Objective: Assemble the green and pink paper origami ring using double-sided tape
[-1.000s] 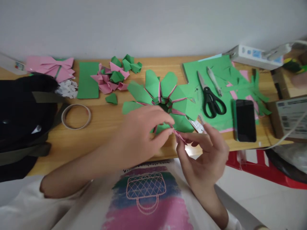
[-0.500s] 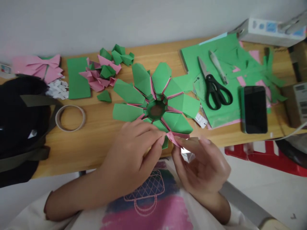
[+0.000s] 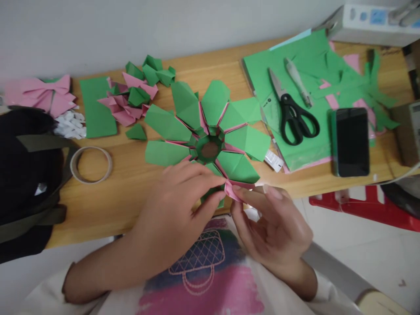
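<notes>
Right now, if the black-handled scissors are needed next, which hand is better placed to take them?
Probably the right hand: the scissors lie on its side, while the left hand would need to reach across. However, the right pinches the folded pink paper, so must release it first.

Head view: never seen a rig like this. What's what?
No machine: these are a person's bare left hand and right hand, seen by a camera worn on their head, looking forward and down. On the wooden table sit a green-and-pink paper flower, a cluster of folded pieces, a pale ring like a tape roll, green sheets, scissors and a phone. The right hand pinches a folded pink piece by the flower's near side; the left hand's grip there is unclear.
</notes>
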